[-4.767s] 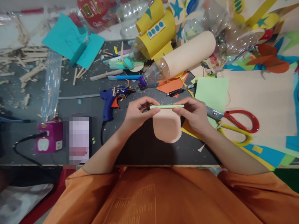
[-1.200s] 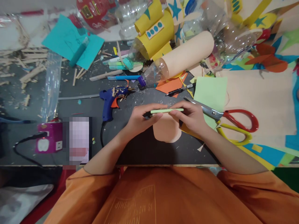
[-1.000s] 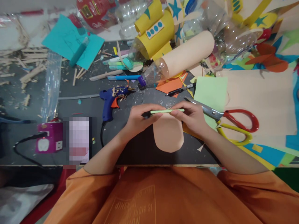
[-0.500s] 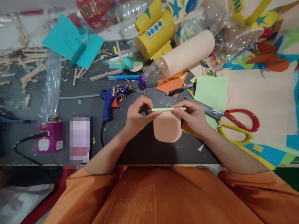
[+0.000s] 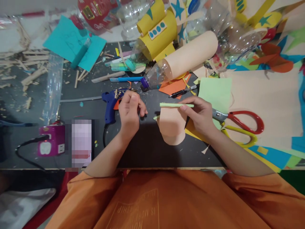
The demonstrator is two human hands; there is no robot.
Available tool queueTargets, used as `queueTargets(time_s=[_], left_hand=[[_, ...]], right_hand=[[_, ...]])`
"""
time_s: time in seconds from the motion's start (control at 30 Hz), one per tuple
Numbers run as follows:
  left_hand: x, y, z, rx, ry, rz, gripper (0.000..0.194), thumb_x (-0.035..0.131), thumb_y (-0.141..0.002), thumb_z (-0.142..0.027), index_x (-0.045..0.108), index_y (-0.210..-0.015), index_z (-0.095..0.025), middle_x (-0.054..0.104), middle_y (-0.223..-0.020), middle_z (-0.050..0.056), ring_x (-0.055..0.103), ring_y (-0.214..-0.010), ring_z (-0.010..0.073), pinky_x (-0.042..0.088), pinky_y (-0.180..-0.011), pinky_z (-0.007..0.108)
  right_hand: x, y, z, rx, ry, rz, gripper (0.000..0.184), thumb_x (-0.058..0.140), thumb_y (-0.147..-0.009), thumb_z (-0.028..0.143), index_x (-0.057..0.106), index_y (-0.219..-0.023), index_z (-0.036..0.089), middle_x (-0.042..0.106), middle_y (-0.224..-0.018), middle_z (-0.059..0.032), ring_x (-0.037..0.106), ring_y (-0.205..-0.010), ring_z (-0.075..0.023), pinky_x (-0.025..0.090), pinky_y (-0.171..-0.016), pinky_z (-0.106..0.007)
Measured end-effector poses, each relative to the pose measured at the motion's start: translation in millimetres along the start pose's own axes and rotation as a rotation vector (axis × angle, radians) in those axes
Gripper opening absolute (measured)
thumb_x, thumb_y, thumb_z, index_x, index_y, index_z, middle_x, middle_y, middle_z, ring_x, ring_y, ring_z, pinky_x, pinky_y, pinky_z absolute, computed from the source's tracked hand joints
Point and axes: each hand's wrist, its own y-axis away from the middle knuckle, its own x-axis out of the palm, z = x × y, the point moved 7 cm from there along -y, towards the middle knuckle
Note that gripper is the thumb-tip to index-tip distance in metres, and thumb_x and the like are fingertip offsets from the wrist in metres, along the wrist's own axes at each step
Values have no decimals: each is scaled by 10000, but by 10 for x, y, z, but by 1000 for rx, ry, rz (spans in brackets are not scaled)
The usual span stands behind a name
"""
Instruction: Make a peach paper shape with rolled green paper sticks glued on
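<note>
My right hand [image 5: 200, 116] pinches a peach paper piece [image 5: 172, 121] topped by a light green strip [image 5: 176, 105], between thumb and fingers. Below it, a second peach piece with a rounded edge [image 5: 173, 140] lies on the dark table; a small green end [image 5: 156, 117] sticks out at its left. My left hand [image 5: 131, 111] is off the paper, its fingers loosely bent and partly apart, with nothing visible in them. It is beside the blue hot glue gun [image 5: 110, 106] and covers part of its nozzle and orange trigger.
Red-handled scissors [image 5: 247, 122] lie right of my right hand, by green paper [image 5: 215, 92]. A peach-wrapped bottle [image 5: 193, 55] and a yellow-wrapped bottle [image 5: 162, 35] lie beyond. At left are a purple power socket [image 5: 51, 140], a blurred-out phone [image 5: 81, 140] and wood scraps [image 5: 33, 73].
My left hand has let go of the green strip and moved left toward the glue gun. The right hand has shifted slightly right and up, tilting the peach piece so its face shows.
</note>
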Motion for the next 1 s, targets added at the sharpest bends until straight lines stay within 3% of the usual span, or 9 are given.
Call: queueTargets(time_s=[0.07,0.17,0.3,0.43,0.53,0.7,0.8,0.9,1.0], left_hand=[[3,16,54,-56,-76,36,512,470,-912,-603,375,-576,-228,370,-391,-70,383,-348,85,418,-413,237],[4,19,72,-39,-160,79,589,416,-920,-622,408,-503,-206,602,-559,15,570,-514,109,504,-532,260],[139,40,16,14,-188,257,398,567,-860,-579,698,-834,-204,728,-966,59,685,-854,166,554,-716,281],[282,117,11,-42,-310,440,256,661,-835,-427,735,-922,-197,758,-889,37,694,-794,156,526,-684,251],[195,74,-15,-9,-336,327,217,645,-853,-393,734,-847,-195,753,-845,26,676,-757,144,500,-660,244],[-117,-86,-5,106,-277,-15,281,596,-874,-497,654,-858,-222,674,-834,14,614,-746,144,473,-649,261],[-191,-125,39,103,-221,-84,234,580,-883,-470,610,-857,-239,624,-802,1,585,-714,138,457,-624,256],[-68,-96,48,19,-204,61,176,588,-868,-403,609,-835,-231,614,-731,-15,545,-606,115,422,-553,238],[243,57,5,-66,-275,429,158,590,-850,-336,659,-923,-214,678,-758,-13,576,-601,113,435,-553,228]], right_hand=[[22,5,-8,27,16,24,274,736,-740,527,682,-717,259,691,-717,3,634,-688,-157,512,-591,-302],[78,16,-9,49,19,81,294,728,-739,538,689,-708,249,693,-702,5,626,-664,-146,493,-557,-278],[124,28,2,45,35,121,294,724,-752,522,696,-702,235,699,-699,-1,615,-640,-137,486,-541,-264],[149,35,-14,51,26,139,285,727,-758,505,699,-732,222,690,-697,0,598,-619,-131,471,-528,-261],[120,19,-52,78,-31,97,319,734,-738,538,677,-771,226,641,-631,28,554,-534,-112,459,-507,-264],[-87,-53,-93,52,-108,-109,334,695,-779,552,552,-770,251,607,-629,50,515,-455,-90,434,-465,-253],[-166,-78,-55,7,-83,-127,344,603,-849,569,492,-752,259,558,-587,48,471,-413,-95,389,-418,-261],[-251,-68,39,13,5,-143,416,496,-899,600,431,-665,262,455,-472,50,377,-347,-100,321,-370,-277],[-434,-66,204,3,71,-228,501,489,-909,587,398,-547,254,404,-394,36,355,-321,-97,292,-364,-288]])
